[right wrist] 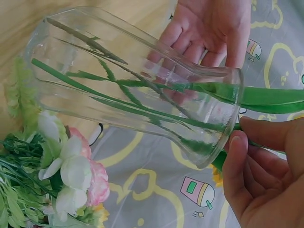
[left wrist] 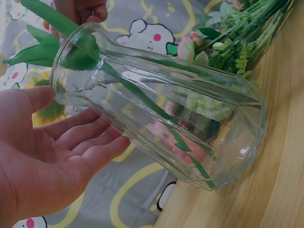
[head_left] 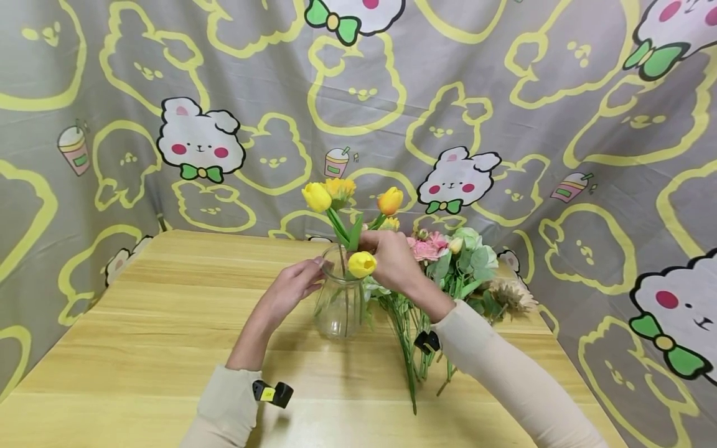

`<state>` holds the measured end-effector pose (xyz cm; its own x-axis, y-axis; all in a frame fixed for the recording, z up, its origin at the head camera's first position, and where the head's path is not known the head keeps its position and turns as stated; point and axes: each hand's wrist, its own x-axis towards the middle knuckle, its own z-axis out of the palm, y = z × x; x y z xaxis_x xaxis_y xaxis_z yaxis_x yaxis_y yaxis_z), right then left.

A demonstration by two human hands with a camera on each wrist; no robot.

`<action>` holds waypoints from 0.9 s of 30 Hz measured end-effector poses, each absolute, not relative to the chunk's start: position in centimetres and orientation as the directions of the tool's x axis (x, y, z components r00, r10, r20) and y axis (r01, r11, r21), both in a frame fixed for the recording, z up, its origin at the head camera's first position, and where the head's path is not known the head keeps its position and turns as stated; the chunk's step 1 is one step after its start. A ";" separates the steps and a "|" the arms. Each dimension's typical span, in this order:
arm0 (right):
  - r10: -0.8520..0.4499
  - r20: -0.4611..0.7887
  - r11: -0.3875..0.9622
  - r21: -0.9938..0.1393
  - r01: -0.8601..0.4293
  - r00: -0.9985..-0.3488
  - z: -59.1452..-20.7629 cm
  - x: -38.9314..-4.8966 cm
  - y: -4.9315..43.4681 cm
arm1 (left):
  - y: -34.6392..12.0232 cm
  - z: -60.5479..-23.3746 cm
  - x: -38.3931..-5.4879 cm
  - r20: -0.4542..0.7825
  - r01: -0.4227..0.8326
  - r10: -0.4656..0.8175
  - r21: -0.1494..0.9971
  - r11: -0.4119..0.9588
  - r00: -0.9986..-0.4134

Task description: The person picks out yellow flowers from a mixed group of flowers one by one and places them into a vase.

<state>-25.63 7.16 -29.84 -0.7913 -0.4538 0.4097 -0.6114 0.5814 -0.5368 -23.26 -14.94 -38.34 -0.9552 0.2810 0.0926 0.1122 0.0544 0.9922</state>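
Observation:
A clear glass vase [head_left: 340, 311] stands upright on the table with several green stems [left wrist: 137, 90] inside. Yellow tulips [head_left: 317, 197], an orange tulip [head_left: 390, 201] and a yellow sunflower-like bloom [head_left: 340, 188] show above its mouth. One more yellow tulip [head_left: 362, 264] leans toward the camera at the rim. My left hand [head_left: 292, 285] is at the vase's left side, palm toward the glass, thumb at the rim and fingers loosely extended beside the neck. At the mouth, my right hand [right wrist: 266, 166] pinches a green flower stem [right wrist: 228, 127] between thumb and index finger.
Right of the vase lies a pile of flowers: pink blooms [head_left: 428, 247], pale green and white ones [head_left: 467, 239], and a beige dried-looking bloom [head_left: 512, 295]. Their long stems [head_left: 409, 348] point toward the table's front. A patterned grey curtain [head_left: 269, 81] hangs behind the wooden table [head_left: 140, 348].

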 end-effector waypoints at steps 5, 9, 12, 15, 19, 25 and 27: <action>-0.453 0.433 0.597 -0.501 -0.626 -0.779 -30.1 -25.6 7.0 | -14.9 -38.3 -23.3 0.092 0.111 0.281 0.992 0.053 -0.955; -0.454 0.432 0.616 -0.480 -0.625 -0.779 -30.2 -25.7 7.0 | -14.9 -38.3 -23.3 0.091 0.111 0.277 0.992 0.055 -0.956; -0.457 0.423 0.628 -0.469 -0.621 -0.782 -30.3 -25.7 7.1 | -14.9 -38.2 -23.3 0.091 0.111 0.275 0.992 0.057 -0.957; -0.462 0.423 0.630 -0.462 -0.624 -0.780 -30.3 -25.7 7.1 | -15.0 -38.2 -23.3 0.091 0.111 0.273 0.992 0.060 -0.958; -0.464 0.428 0.628 -0.459 -0.629 -0.776 -30.4 -25.8 7.1 | -15.0 -38.2 -23.3 0.091 0.111 0.272 0.992 0.061 -0.958; -0.456 0.442 0.626 -0.458 -0.631 -0.773 -30.6 -25.8 7.2 | -14.9 -38.2 -23.3 0.092 0.113 0.275 0.992 0.059 -0.957; -0.448 0.443 0.623 -0.468 -0.627 -0.776 -30.6 -25.8 7.3 | -15.0 -38.3 -23.3 0.090 0.110 0.277 0.992 0.057 -0.957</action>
<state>-25.82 7.25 -30.60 -0.7765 -0.4483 0.4429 -0.6267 0.6230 -0.4681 -23.29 -14.95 -38.27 -0.9567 0.2769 0.0897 0.1097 0.0575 0.9923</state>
